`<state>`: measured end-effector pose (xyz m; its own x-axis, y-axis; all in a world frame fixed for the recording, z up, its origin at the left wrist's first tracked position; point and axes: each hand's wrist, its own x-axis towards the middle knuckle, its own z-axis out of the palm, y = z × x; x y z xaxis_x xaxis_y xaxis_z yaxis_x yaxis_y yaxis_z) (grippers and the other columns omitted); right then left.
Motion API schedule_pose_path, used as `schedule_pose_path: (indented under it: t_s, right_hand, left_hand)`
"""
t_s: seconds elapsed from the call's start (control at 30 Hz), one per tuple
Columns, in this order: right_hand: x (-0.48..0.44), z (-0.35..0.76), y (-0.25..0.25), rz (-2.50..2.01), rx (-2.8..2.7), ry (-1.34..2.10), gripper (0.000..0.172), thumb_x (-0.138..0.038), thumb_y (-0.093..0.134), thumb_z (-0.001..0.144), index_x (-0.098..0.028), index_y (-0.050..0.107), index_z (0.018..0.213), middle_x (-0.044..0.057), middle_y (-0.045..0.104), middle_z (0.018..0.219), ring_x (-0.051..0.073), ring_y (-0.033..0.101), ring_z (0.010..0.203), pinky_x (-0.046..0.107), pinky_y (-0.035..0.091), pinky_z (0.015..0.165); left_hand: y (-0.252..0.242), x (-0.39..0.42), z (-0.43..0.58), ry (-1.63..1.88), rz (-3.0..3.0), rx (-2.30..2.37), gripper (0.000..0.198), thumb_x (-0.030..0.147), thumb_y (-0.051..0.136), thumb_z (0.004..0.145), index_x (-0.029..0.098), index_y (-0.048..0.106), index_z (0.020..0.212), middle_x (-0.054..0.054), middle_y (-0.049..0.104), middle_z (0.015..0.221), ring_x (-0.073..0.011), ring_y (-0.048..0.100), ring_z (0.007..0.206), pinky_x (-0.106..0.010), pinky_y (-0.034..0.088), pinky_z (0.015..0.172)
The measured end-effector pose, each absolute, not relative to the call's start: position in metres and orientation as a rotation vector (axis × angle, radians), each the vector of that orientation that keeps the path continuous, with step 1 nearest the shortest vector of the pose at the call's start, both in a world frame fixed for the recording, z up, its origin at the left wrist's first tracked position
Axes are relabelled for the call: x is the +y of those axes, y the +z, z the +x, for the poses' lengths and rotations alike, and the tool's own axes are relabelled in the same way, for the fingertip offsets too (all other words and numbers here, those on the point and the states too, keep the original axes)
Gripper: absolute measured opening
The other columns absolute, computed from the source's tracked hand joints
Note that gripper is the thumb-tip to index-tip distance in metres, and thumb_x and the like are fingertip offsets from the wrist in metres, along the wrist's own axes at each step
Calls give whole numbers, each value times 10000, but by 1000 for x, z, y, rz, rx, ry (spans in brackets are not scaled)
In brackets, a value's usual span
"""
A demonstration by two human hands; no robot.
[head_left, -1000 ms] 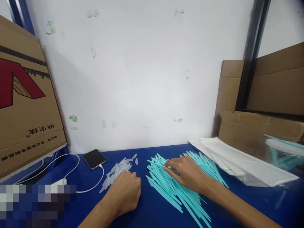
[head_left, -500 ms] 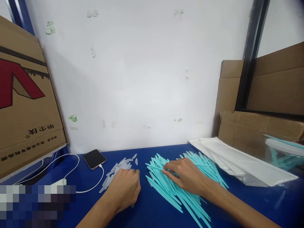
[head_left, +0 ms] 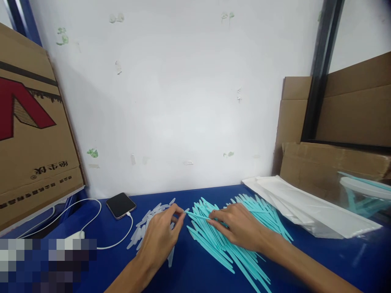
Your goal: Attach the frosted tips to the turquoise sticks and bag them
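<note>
Two bare hands come close together over a blue counter (head_left: 195, 268); the right hand (head_left: 238, 226) has its thumb and forefinger closed on one turquoise stick (head_left: 196, 215), which points leftward across the near pile of turquoise sticks (head_left: 210, 250); the left hand (head_left: 161, 232) has its fingers pinched on a small pale piece (head_left: 187, 210), right at the tip of that stick; whether the piece is seated on the tip is too small to tell. Another pale translucent strip (head_left: 171, 257) shows below the left hand; I cannot tell if it lies on the counter or hangs from the palm.

The left hand hides part of the heap of pale pieces (head_left: 140, 233); the right hand and wrist cover much of the near pile, and a second turquoise pile (head_left: 271, 215) fans out behind them. Beyond it, flat white bags (head_left: 308, 203) reach toward the right edge, just beside a clear container (head_left: 362, 185) with turquoise pieces inside; a brown carton (head_left: 330, 162) stands behind. At left, a black phone (head_left: 120, 205) lies near the pale heap, its white cable (head_left: 105, 248) curving across the counter; a large cardboard box (head_left: 39, 150) with a red mark crowds that side; a pixelated block masks the lower left corner.
</note>
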<state>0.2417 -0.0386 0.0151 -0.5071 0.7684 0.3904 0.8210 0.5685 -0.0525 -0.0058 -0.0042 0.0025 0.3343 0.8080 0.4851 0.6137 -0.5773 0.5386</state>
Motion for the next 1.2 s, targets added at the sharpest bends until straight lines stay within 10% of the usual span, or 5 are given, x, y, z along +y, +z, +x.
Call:
schedule_pose_path:
  t_s: [0.2, 1.2]
  right_hand:
    - [-40, 242, 16, -1315, -2438, -273, 379, -401, 346, 1046, -252, 694, 1031, 22, 722, 699, 161, 635, 595, 267, 290, 582]
    - [-45, 237, 18, -1210, -2457, -121, 447, -359, 275, 1058, -209, 658, 882, 34, 691, 710, 145, 548, 549, 268, 279, 580]
  left_hand:
    - [-4, -2, 4, 1091, 1791, 1152, 358, 478, 605, 837, 196, 603, 1057, -37, 648, 848, -216, 688, 696, -245, 498, 389]
    - [-13, 4, -9, 1222, 2854, 1162, 288, 127, 380, 928, 181, 648, 1022, -57, 600, 900, -110, 554, 599, -227, 450, 527]
